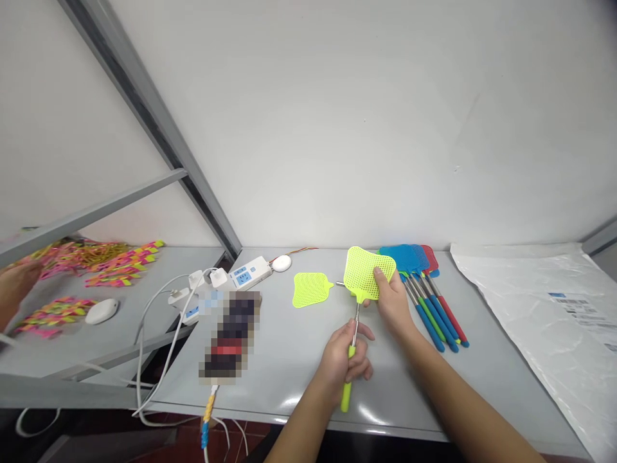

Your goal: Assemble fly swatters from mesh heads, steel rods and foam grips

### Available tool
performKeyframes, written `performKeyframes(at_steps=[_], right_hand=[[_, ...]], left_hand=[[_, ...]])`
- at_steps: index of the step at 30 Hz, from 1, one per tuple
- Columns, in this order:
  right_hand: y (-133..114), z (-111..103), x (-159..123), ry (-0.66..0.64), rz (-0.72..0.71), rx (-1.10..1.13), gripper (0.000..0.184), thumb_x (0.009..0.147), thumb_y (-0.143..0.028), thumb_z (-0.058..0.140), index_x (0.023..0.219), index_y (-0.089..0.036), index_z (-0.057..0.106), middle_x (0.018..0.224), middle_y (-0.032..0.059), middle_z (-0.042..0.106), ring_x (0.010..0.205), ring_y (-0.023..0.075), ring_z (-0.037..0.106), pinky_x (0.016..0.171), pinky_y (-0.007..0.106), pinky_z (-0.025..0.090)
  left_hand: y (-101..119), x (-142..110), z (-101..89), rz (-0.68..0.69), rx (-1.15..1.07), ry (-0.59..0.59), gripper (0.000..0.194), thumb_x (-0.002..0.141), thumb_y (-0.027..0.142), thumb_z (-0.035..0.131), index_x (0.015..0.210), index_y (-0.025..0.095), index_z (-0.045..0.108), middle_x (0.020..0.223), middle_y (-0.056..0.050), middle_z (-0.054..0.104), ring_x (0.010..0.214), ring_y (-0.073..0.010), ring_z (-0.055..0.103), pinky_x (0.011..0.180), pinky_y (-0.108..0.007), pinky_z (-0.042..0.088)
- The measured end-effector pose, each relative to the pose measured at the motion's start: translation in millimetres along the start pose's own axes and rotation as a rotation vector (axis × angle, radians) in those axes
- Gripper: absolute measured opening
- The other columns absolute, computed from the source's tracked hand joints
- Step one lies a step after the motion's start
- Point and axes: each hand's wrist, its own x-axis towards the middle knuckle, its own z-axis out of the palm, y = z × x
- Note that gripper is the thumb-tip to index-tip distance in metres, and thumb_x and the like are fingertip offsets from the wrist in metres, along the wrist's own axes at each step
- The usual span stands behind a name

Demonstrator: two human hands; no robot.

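A yellow-green fly swatter (369,275) with a perforated head, thin metal rod and soft grip is held upright over the table. My left hand (343,360) wraps round it where the rod meets the grip. Pinching the swatter's head from the right is my right hand (393,299), its thumb on the front face. A loose yellow-green swatter head (311,289) lies flat on the left. Between the two heads a short metal rod end (340,283) shows, the rest hidden. Several blue, green and red fly swatters (429,302) lie piled right of my right hand.
A white plastic mailing bag (520,308) covers the table's right end. On the left are a blurred phone-like object (230,334) on a cable, a power strip (250,273) and a white round device (281,263). Another person's hand (17,289) shows beyond the metal frame (159,128).
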Motion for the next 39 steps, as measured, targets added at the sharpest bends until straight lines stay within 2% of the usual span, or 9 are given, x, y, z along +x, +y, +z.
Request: performKeyframes(at_steps=[9,12,18,28,35,39], right_hand=[[3.2,0.2,2.2,-0.026,0.048,0.032,0.032,0.084,-0.048,0.057,0.105,-0.025,0.050,0.088,0.0015,0.064,0.061,0.0147,0.061,0.039,0.022,0.044],[4.5,0.7,1.8,-0.020,0.054,0.039,0.031,0.085,-0.048,0.056,0.105,-0.025,0.050,0.088,0.0015,0.064,0.061,0.0146,0.061,0.040,0.023,0.045],[0.4,-1.7,-0.4,-0.018,0.007,-0.050,0.030,0.087,-0.048,0.053,0.104,-0.024,0.048,0.087,0.0011,0.064,0.051,0.0124,0.057,0.038,0.024,0.043],[-5.0,-4.8,1.0,-0.032,-0.017,-0.107,0.023,0.087,-0.043,0.053,0.098,-0.025,0.046,0.088,0.0000,0.063,0.047,0.0105,0.055,0.033,0.023,0.039],[2.4,-4.7,3.7,0.023,0.090,-0.044,0.026,0.083,-0.044,0.056,0.097,-0.024,0.049,0.083,-0.0001,0.063,0.053,0.0135,0.058,0.033,0.023,0.039],[0.8,-4.5,3.2,0.025,0.086,-0.056,0.027,0.082,-0.044,0.058,0.097,-0.024,0.049,0.082,0.0003,0.064,0.053,0.0147,0.058,0.034,0.024,0.039]], left_hand=[[4.7,-1.2,-12.9,-0.185,-0.284,-0.235,0.040,0.097,0.048,0.032,0.089,0.018,0.058,0.037,0.012,0.023,0.027,-0.0042,0.010,0.044,-0.023,0.038],[5.5,-0.5,-15.5,-0.211,-0.340,-0.276,0.041,0.098,0.049,0.031,0.090,0.018,0.058,0.037,0.012,0.024,0.027,-0.0043,0.009,0.044,-0.023,0.037],[5.3,0.0,-12.0,-0.190,-0.291,-0.221,0.039,0.097,0.047,0.033,0.090,0.018,0.058,0.038,0.011,0.025,0.027,-0.0044,0.011,0.045,-0.023,0.035],[3.6,-1.4,-8.8,-0.174,-0.190,-0.147,0.037,0.096,0.049,0.036,0.091,0.018,0.057,0.040,0.012,0.024,0.028,-0.0042,0.013,0.045,-0.023,0.035],[5.3,-1.0,-4.3,-0.154,-0.156,-0.082,0.037,0.094,0.052,0.040,0.092,0.018,0.056,0.042,0.012,0.026,0.029,-0.0040,0.015,0.044,-0.022,0.034],[5.1,-1.0,-3.9,-0.154,-0.144,-0.070,0.037,0.092,0.053,0.042,0.092,0.019,0.055,0.042,0.012,0.027,0.029,-0.0040,0.016,0.043,-0.022,0.034]])
